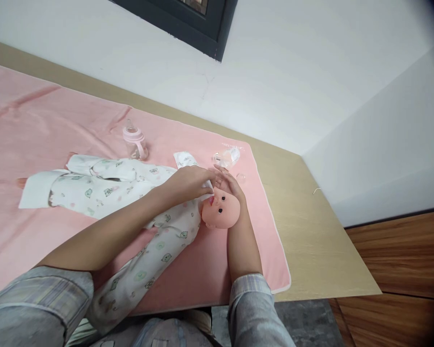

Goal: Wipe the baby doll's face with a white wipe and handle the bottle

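Note:
A baby doll (222,214) lies on its back in a white printed outfit (115,180), its head towards the right. My left hand (190,183) reaches across its chest, fingers closed on a piece of white cloth (207,185) beside the doll's mouth. Whether this cloth belongs to the outfit I cannot tell. My right forearm passes behind the top of the doll's head. Cupped along the head's far side, my right hand (231,183) has its fingers stretched out, their tips close to my left hand.
A pink blanket (264,241) covers much of the wooden table (304,231). Beyond the doll stand a pink-topped baby bottle (134,142) and, farther right, a clear plastic item (227,157). A small clear ring (241,178) lies by my right hand. A white wall rises behind.

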Demonstrator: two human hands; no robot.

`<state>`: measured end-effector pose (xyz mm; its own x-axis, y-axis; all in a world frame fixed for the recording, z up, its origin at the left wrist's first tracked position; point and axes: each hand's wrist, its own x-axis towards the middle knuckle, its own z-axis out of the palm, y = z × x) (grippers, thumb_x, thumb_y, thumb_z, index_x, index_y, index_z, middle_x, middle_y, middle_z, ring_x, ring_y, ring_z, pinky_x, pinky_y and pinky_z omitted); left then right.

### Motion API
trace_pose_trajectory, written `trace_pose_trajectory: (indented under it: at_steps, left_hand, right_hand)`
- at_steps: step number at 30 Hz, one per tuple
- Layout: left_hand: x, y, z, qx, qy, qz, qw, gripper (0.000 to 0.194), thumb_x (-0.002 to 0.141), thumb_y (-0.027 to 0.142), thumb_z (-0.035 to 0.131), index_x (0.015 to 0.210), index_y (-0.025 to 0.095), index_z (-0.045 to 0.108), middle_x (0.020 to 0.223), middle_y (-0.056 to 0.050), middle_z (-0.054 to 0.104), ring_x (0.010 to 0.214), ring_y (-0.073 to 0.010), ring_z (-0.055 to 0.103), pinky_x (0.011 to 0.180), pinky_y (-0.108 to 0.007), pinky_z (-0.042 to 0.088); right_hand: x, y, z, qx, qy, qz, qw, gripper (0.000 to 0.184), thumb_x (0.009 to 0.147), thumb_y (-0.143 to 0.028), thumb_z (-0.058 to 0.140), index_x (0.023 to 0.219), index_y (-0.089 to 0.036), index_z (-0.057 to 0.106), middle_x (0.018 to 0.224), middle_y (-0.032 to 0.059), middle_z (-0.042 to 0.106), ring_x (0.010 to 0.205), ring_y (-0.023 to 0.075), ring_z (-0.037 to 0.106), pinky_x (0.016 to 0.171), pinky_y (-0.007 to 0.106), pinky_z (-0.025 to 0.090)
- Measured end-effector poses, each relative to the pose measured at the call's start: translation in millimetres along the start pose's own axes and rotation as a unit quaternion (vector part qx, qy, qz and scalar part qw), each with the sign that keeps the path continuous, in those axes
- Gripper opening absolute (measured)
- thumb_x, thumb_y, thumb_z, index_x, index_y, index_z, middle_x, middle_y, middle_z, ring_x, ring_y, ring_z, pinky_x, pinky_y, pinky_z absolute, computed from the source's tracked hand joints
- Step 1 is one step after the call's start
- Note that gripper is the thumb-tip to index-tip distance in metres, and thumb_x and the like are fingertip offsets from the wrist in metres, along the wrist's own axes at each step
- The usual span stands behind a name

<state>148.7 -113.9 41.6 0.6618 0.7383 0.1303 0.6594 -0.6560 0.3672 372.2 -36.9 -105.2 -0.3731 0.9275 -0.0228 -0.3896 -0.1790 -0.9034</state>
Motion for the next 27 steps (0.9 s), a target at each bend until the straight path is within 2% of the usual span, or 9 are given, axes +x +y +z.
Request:
trace_pose_trajectory:
  at_steps: [8,12,20,27]
  left_hand:
    - [-5.0,9.0,-11.9,-0.071,-0.047,0.003,0.996,0.011,0.081,0.026,0.060,0.083,0.022,0.070,0.087,0.001,0.072,0.080,-0.0195,0.065,0.064,-0.026,0.039]
    - [-5.5,12.6,-10.5,-0.059,-0.062,0.008,0.996,0.011,0.081,0.023,0.060,0.083,0.022,0.071,0.086,0.001,0.073,0.082,-0.0197,0.065,0.064,-0.026,0.038]
    - [-3.8,9.9,-3.0,-0.032,-0.022,0.010,0.999,0.010,0.079,0.021,0.058,0.081,0.021,0.068,0.085,0.001,0.071,0.079,-0.0191,0.064,0.063,-0.027,0.037]
    - [-1.8,9.1,2.7,-0.034,0.001,-0.005,0.999,0.009,0.078,0.020,0.057,0.078,0.021,0.066,0.082,0.002,0.071,0.075,-0.0186,0.062,0.061,-0.027,0.035]
  right_hand:
    - [-8.3,-9.5,10.3,-0.003,-0.001,0.001,1.000,0.051,0.081,-0.045,0.066,0.127,-0.026,0.057,0.135,0.0064,0.062,0.123,0.0242,0.061,0.117,0.049,0.041]
    - [-15.9,-16.7,21.5,-0.008,0.011,0.014,1.000,0.048,0.084,-0.042,0.065,0.128,-0.028,0.056,0.139,0.0038,0.059,0.129,0.0241,0.057,0.118,0.050,0.039]
    - [-18.9,-21.1,27.4,-0.033,0.019,0.006,0.999,0.064,0.075,-0.052,0.071,0.132,-0.025,0.056,0.145,0.0061,0.054,0.141,0.0253,0.045,0.121,0.047,0.036]
    - [-21.4,-21.0,31.1,-0.051,0.022,-0.013,0.998,0.064,0.073,-0.058,0.070,0.128,-0.027,0.060,0.143,0.0045,0.056,0.145,0.0243,0.040,0.124,0.044,0.032]
